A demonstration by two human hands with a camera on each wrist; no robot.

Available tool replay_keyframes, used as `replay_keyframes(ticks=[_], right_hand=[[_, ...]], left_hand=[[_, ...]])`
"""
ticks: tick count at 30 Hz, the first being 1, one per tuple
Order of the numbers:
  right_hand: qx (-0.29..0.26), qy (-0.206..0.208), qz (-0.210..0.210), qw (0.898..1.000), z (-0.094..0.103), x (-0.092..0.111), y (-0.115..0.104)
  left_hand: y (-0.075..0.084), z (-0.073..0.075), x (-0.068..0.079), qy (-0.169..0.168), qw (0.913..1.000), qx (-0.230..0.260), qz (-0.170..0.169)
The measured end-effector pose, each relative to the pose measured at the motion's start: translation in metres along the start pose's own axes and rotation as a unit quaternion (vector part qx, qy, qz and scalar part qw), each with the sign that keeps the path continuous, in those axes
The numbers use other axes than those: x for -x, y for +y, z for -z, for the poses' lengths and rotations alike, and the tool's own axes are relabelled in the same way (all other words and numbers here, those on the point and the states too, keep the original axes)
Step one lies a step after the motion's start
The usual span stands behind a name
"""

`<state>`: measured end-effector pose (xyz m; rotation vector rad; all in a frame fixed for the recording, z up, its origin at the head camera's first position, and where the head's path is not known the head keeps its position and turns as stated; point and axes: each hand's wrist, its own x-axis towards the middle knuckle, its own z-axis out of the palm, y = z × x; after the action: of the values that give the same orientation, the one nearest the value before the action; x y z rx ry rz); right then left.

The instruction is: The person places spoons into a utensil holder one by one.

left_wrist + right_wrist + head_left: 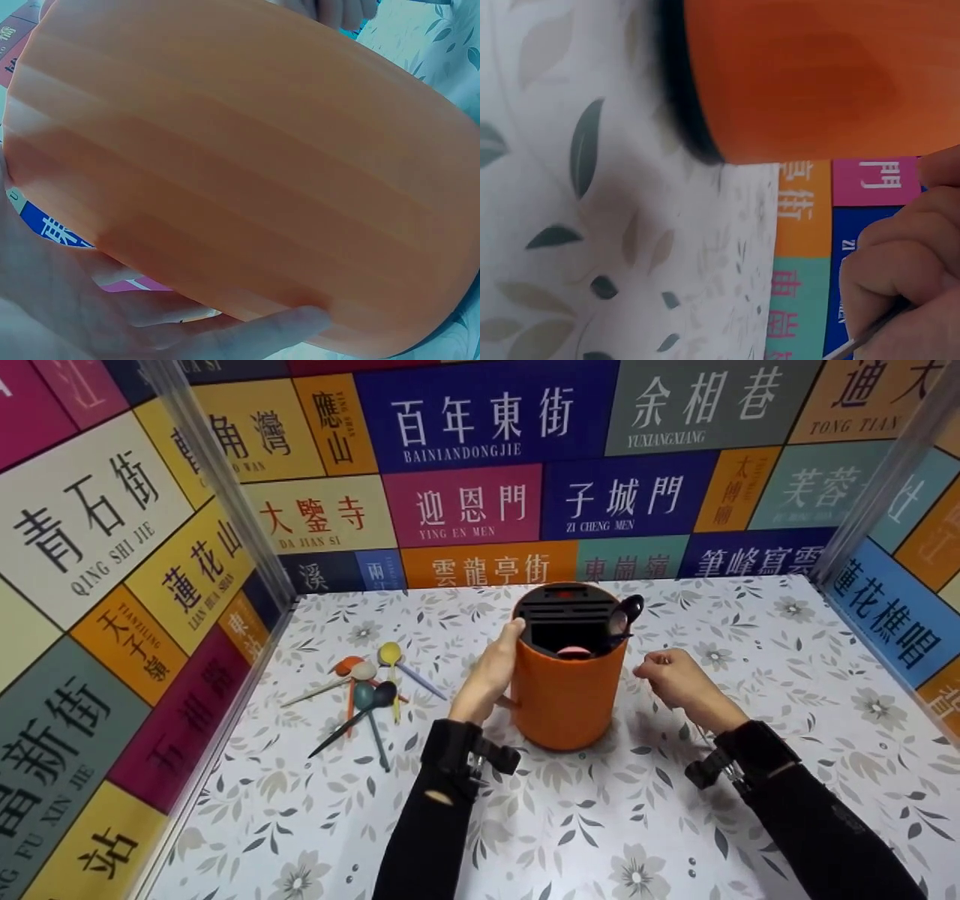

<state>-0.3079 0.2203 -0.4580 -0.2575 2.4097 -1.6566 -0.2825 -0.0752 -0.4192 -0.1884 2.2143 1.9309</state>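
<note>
L hand clamped on orange cyl. holder, smooth, faintly banded wall, mid-table; blk slotted top, glossy dk spoon at R edge, bowl up. R hand just beside, fingers curled tight on thin rod-like handle. To L: multicol. round-bowled spoons, crossed, on floral tabletop.

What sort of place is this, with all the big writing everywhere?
Perhaps a small booth set up for recording, though I can't be sure. Colourful walls covered in name signs stand close around a flowery table, and there's black gear on both wrists.
</note>
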Motion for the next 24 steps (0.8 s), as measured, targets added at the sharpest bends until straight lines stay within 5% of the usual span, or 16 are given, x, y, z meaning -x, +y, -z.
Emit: replay_keyframes(ticks=[7, 13, 24], right_hand=[[-0.132, -0.022, 0.033, 0.990, -0.004, 0.011, -0.012], [-0.235, -0.038, 0.062, 0.969, -0.006, 0.020, -0.023], [-0.331, -0.079, 0.177, 0.924, -0.014, 0.037, -0.058]], left_hand=[[0.000, 0.000, -0.001, -0.002, 1.0000, -0.004, -0.006], [-0.001, -0.001, -0.001, -0.006, 1.0000, -0.006, -0.005], [0.000, 0.000, -0.001, -0.005, 0.9999, -0.010, -0.010]])
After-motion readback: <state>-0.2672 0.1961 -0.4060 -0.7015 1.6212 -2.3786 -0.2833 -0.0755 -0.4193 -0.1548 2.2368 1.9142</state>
